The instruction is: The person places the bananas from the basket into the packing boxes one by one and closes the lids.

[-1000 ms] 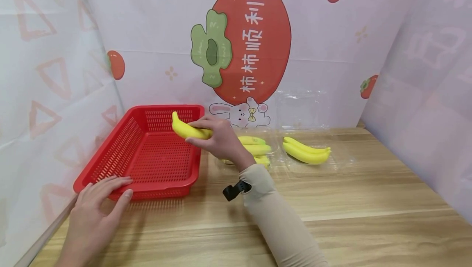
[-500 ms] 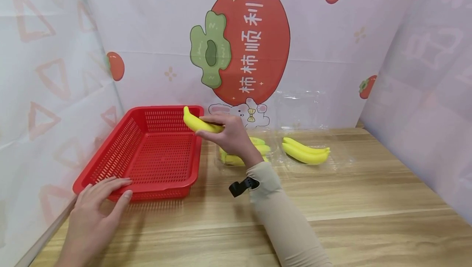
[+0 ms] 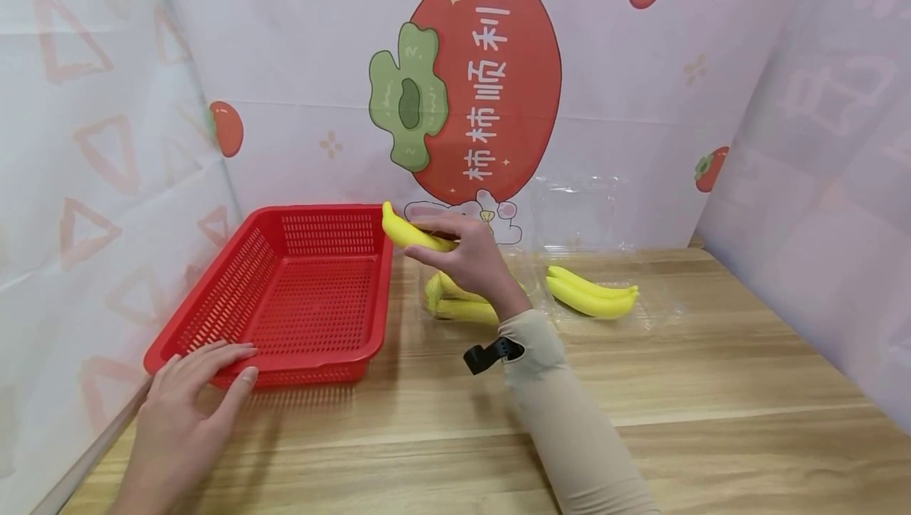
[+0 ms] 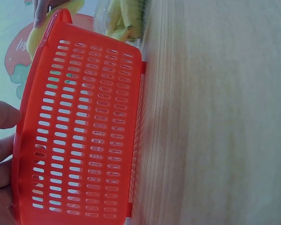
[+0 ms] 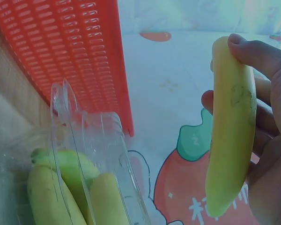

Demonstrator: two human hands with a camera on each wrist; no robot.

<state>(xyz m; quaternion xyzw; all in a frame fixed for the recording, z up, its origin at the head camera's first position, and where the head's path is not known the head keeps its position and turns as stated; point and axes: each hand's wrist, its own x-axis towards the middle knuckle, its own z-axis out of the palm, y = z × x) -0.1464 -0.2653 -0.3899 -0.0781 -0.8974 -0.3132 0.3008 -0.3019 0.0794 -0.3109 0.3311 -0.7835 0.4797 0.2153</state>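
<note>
My right hand (image 3: pixel 473 258) grips a yellow banana (image 3: pixel 404 233) in the air, just past the right rim of a red perforated basket (image 3: pixel 320 361). The right wrist view shows the banana (image 5: pixel 232 126) pinched between thumb and fingers, with a dark mark on its skin. Beneath that hand, several bananas (image 3: pixel 463 310) lie in a clear plastic box, partly hidden by the hand. At the basket's near left corner my left hand (image 3: pixel 181 408) rests on the rim, its fingers relaxed. No fruit shows inside the basket.
To the right on the wooden table (image 3: pixel 676 412), a second clear plastic box holds a pair of bananas (image 3: pixel 592 293). Its transparent lid (image 3: pixel 578 214) stands up against the printed cloth backdrop (image 3: pixel 626 88). Cloth walls close in the left and right sides.
My right hand has carried the banana rightward, from over the basket to beyond its right rim, above the nearer clear box. My left hand has stayed on the basket rim.
</note>
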